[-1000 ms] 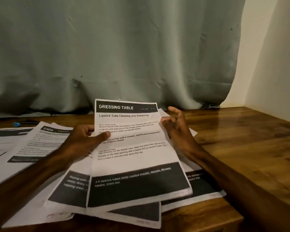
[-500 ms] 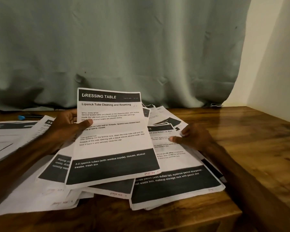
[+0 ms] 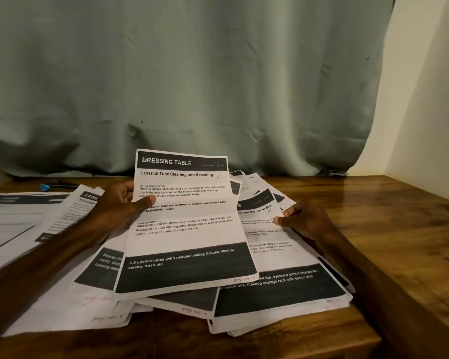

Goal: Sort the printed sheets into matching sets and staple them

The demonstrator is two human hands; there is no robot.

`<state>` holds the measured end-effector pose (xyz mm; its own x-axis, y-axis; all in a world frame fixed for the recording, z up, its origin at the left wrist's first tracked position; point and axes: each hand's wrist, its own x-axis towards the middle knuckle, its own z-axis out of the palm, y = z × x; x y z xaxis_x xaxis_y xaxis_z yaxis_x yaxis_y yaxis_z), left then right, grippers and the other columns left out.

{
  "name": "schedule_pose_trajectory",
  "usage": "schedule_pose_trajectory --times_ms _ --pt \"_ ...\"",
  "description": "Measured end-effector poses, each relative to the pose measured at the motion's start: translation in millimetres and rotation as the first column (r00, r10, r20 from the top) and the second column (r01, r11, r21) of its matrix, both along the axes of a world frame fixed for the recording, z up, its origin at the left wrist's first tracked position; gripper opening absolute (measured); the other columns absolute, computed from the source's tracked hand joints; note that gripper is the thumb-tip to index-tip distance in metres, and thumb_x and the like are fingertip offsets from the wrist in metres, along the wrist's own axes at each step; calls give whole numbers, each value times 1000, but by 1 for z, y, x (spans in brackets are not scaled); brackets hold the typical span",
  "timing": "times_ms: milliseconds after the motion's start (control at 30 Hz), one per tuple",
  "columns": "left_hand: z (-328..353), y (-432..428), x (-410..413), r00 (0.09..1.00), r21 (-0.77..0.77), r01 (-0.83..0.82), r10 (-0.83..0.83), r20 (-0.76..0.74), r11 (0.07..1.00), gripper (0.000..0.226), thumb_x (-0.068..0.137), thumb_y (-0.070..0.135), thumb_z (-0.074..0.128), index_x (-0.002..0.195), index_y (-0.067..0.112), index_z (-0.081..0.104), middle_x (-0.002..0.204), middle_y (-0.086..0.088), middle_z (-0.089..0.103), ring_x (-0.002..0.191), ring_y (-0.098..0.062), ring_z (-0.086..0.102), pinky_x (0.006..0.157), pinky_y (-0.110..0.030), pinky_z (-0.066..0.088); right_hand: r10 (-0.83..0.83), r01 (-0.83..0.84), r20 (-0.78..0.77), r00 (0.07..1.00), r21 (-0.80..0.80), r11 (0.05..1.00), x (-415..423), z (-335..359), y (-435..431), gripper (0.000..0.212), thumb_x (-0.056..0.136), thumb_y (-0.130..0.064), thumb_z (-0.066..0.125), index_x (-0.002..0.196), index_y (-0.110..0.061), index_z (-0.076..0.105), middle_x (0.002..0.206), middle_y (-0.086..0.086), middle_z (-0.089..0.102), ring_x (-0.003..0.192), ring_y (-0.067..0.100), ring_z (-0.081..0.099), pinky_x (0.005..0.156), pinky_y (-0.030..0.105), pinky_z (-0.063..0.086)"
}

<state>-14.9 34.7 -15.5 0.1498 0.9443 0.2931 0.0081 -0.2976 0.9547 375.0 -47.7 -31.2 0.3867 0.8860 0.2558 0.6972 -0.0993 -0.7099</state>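
left hand (image 3: 117, 206) pinches lipstick sheet (image 3: 187, 229) at left edge, thumb on top, above pile (image 3: 283, 288) on surface (image 3: 399, 229) | right hand (image 3: 305, 218) fingers curled at pile's right edge, grip unclear | paper light, floppy, creases easily; hold by edges

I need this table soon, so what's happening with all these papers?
A person is sorting printed pages on the wooden table. Their left hand holds up a sheet headed Dressing Table, thumb on its face, while the right hand pinches the edge of a pile just to its right. More papers lie spread at the left. No stapler is in view.
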Motion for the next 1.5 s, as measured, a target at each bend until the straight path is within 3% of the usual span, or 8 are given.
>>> schedule_pose_trajectory --times_ms 333,567,667,800,1000,1167,1367,1500 --pt "1 -1 1 997 -50 30 -27 72 998 24 92 -3 65 111 11 67 95 1 79 86 -22 77 62 -32 63 -214 155 33 976 585 796 -2 23 -13 17 96 -30 70 98 -13 75 87 -8 70 73 5 64 66 14 44" --pt "-2 -2 2 996 -39 10 -7 91 999 19 95 3 63 108 15 69 97 2 79 88 -22 77 64 -31 63 125 -108 -51 991 249 962 -2 12 -8 25 89 -16 76 114 -13 74 109 0 76 89 9 72 79 34 61" --pt "-1 -4 2 997 -30 -3 5 75 1000 15 96 7 63 106 16 69 93 3 79 85 -22 77 62 -31 63 51 24 -189 981 379 925 2 15 -9 23 94 -13 71 116 -8 73 110 7 76 86 19 74 77 42 62" --pt "0 -8 5 999 -20 -24 25 43 1000 12 98 11 62 105 16 69 86 3 79 65 -14 75 49 -23 58 -153 442 -559 815 428 788 13 26 -16 25 96 -11 67 120 -3 68 116 4 70 93 24 69 67 27 55" --pt "-1 -9 6 999 -49 -43 44 14 998 15 98 16 62 112 14 68 89 -1 79 70 -19 77 47 -23 56 -173 643 -821 545 277 714 24 23 -22 29 96 -15 69 123 -8 64 116 9 70 97 28 71 87 48 60" --pt "-2 -8 7 996 -50 -69 66 -59 996 15 99 19 63 111 15 70 88 2 79 74 -20 77 52 -26 58 -69 683 -917 394 241 690 24 20 -22 30 94 -13 71 121 -8 60 102 2 65 70 13 65 46 25 54" --pt "-2 -9 9 989 -41 -68 62 -133 997 13 99 22 62 108 17 71 94 -2 79 78 -22 77 67 -36 60 -88 470 -682 726 398 788 2 25 -14 27 95 -17 71 120 -6 69 116 9 73 93 24 72 79 40 60" --pt "3 -17 15 995 -68 -34 28 -98 997 14 102 22 57 103 16 69 91 -4 79 77 -21 77 61 -32 59 193 105 -495 847 512 852 -32 20 -9 18 97 -11 66 115 -9 69 106 3 77 89 21 76 72 36 64"
